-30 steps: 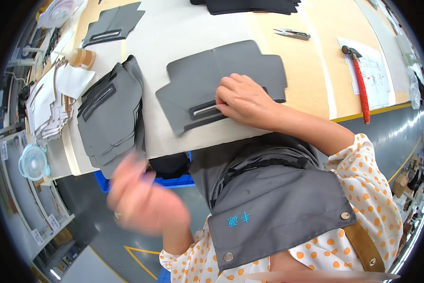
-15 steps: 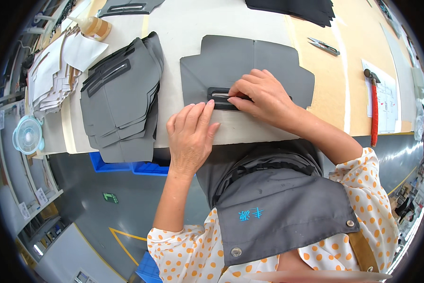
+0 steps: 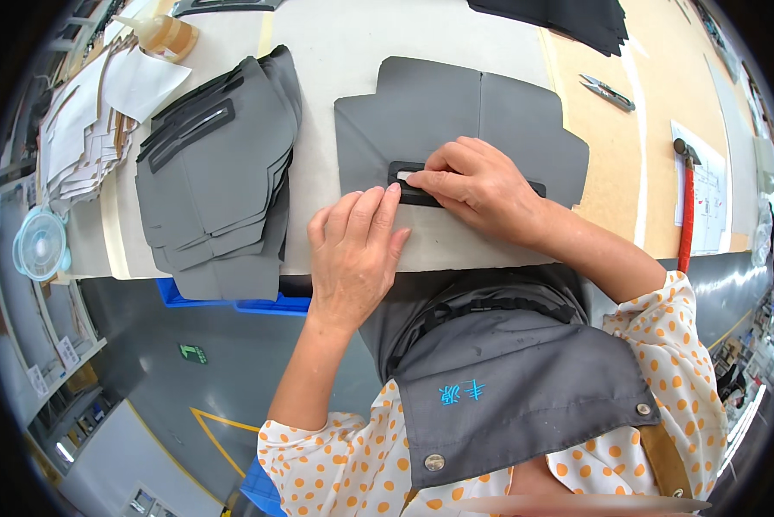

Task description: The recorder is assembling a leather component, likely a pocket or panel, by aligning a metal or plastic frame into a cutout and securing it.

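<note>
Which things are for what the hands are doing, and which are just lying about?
Part of this work:
slotted grey panel, touched by left hand and right hand
probably the stack of similar panels

Seemingly lying about:
hammer
snips
amber bottle
small fan

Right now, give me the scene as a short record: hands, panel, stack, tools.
Left hand: open, touching the left end of the black frame
Right hand: over the frame, fingers bent at its slot
Panel: gray, flat on the table, frame along its near edge
Stack: gray pieces, left of the panel
Snips: right of the panel
Hammer: farther right, red handle
</note>
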`<act>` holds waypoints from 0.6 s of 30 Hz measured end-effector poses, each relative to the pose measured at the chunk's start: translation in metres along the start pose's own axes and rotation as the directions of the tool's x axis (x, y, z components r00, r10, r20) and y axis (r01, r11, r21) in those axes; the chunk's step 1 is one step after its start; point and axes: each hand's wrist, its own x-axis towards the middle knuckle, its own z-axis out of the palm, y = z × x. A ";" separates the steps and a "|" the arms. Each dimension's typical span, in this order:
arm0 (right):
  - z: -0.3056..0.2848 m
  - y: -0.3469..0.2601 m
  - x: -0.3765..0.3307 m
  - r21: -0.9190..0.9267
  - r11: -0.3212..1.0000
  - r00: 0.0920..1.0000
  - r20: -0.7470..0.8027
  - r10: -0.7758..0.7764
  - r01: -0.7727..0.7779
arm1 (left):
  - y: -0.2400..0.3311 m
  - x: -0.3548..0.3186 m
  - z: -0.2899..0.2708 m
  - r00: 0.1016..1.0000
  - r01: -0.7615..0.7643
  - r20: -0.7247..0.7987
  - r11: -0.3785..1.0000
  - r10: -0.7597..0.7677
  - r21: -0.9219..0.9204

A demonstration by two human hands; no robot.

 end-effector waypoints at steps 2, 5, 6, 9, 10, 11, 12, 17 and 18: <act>-0.001 0.001 -0.002 -0.001 1.000 1.000 0.006 -0.014 0.014 | 0.000 0.001 -0.001 1.000 0.001 0.012 1.000 -0.002 0.011; -0.002 0.001 -0.003 -0.007 0.999 0.999 0.019 -0.038 0.038 | 0.001 0.001 -0.004 1.000 0.008 0.029 1.000 -0.008 0.003; -0.001 0.002 -0.003 -0.013 0.999 0.998 0.027 -0.049 0.050 | 0.000 0.002 -0.003 0.999 0.006 0.032 1.000 -0.006 0.003; -0.003 0.004 -0.004 -0.034 0.996 0.996 0.046 -0.081 0.083 | 0.000 0.003 -0.003 1.000 -0.011 0.006 1.000 0.010 0.020; -0.004 0.004 -0.004 -0.034 0.996 0.996 0.042 -0.079 0.080 | 0.000 0.003 -0.005 1.000 -0.005 0.018 1.000 0.005 0.006; -0.004 0.005 -0.004 -0.067 0.990 0.991 0.058 -0.119 0.122 | 0.001 0.003 -0.006 0.999 0.002 0.032 1.000 -0.001 -0.007; -0.004 0.005 -0.004 -0.099 0.981 0.985 0.074 -0.158 0.165 | 0.001 0.003 -0.007 0.999 0.000 0.035 1.000 0.000 -0.003; -0.002 0.007 -0.006 -0.189 0.952 0.971 0.062 -0.233 0.240 | 0.000 0.007 -0.011 0.998 0.023 0.066 0.997 -0.018 -0.076; -0.001 0.007 -0.006 -0.211 0.944 0.967 0.066 -0.245 0.254 | -0.001 0.008 -0.012 0.998 0.019 0.069 0.997 -0.014 -0.073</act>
